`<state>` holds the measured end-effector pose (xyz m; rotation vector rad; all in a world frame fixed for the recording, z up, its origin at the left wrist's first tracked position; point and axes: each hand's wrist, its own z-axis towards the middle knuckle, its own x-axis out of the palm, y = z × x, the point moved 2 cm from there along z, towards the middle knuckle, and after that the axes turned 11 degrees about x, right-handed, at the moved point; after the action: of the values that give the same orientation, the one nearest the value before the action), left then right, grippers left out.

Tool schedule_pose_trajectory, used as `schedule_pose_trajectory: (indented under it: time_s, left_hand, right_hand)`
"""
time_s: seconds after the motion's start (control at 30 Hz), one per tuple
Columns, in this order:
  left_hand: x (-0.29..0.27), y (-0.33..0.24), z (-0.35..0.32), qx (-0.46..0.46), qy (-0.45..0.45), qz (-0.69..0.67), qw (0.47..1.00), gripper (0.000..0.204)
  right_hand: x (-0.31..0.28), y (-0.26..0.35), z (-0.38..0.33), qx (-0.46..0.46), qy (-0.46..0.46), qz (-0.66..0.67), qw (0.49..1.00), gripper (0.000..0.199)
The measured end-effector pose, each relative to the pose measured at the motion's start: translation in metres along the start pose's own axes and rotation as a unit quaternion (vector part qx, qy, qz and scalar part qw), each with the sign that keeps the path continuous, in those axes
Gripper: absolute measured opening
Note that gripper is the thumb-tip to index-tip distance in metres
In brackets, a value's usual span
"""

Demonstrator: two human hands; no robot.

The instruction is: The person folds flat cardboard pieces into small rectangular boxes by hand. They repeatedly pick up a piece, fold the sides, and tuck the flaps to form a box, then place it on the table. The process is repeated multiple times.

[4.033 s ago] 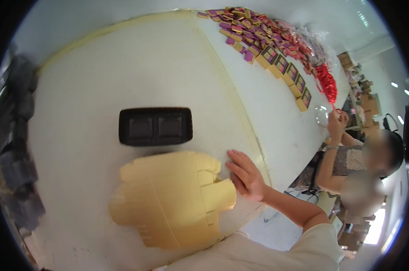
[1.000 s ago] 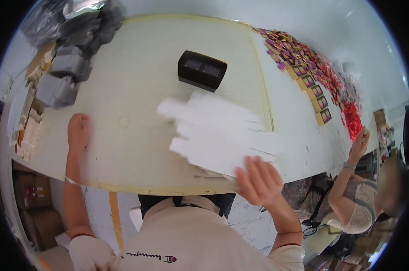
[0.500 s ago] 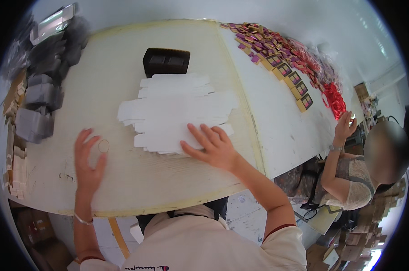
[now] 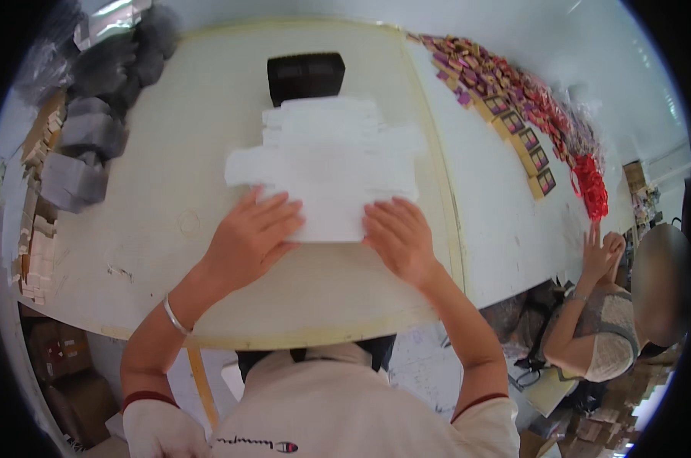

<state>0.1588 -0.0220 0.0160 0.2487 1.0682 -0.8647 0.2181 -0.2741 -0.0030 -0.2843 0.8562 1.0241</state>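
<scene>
A flat white cardboard box blank [image 4: 322,160], or a stack of them, lies on the table with its side flaps spread. Its near edge now runs straight between my two hands. My left hand [image 4: 255,233] rests on the near left corner, fingers stretched flat over the card and thumb toward the edge. On the near right corner my right hand [image 4: 402,240] lies with its fingers extended and pressed on the card. Both hands look open; how the thumbs meet the card is partly hidden. A black plastic tray [image 4: 306,78] sits against the blank's far side.
Dark plastic trays [image 4: 93,130] are stacked at the left edge, near white folded card pieces [image 4: 40,263]. A rubber band [image 4: 189,223] lies left. On the right stand small gold boxes [image 4: 532,156], a pile of purple-gold packs [image 4: 505,80] and red ribbon [image 4: 592,187]; a co-worker [image 4: 589,328] sits there.
My left hand has come right from the bare table onto the blank's near left corner. My right hand has shifted to the near right corner. The near flaps no longer spread toward me.
</scene>
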Motion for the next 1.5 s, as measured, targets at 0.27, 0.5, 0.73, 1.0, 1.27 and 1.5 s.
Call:
schedule_pose_trajectory:
  time_s: [0.27, 0.5, 0.73, 1.0, 1.27, 1.5]
  left_hand:
    - [-0.043, -0.030, 0.024, 0.140, -0.133, 0.159, 0.968, 0.012]
    - [-0.035, -0.105, -0.039, 0.184, -0.106, 0.214, 0.953, 0.010]
    - [-0.031, -0.129, -0.056, 0.155, -0.115, 0.185, 0.964, 0.009]
    - [-0.066, -0.078, 0.012, 0.201, -0.221, 0.280, 0.913, 0.015]
    - [-0.070, -0.046, 0.044, 0.176, -0.247, 0.266, 0.915, 0.026]
    - [0.054, -0.027, 0.003, -0.019, 0.028, 0.180, 0.983, 0.065]
  right_hand:
    - [-0.034, 0.019, 0.034, -0.096, -0.061, -0.097, 0.989, 0.010]
    - [-0.058, 0.071, -0.026, -0.146, -0.134, -0.088, 0.976, 0.005]
    - [-0.076, 0.091, -0.047, -0.142, -0.140, -0.095, 0.975, 0.002]
    - [-0.074, 0.040, 0.040, -0.220, -0.244, -0.091, 0.940, 0.016]
    - [-0.083, 0.021, 0.081, -0.150, -0.170, -0.119, 0.967, 0.033]
    - [0.005, -0.011, -0.011, 0.013, -0.023, -0.069, 0.997, 0.035]
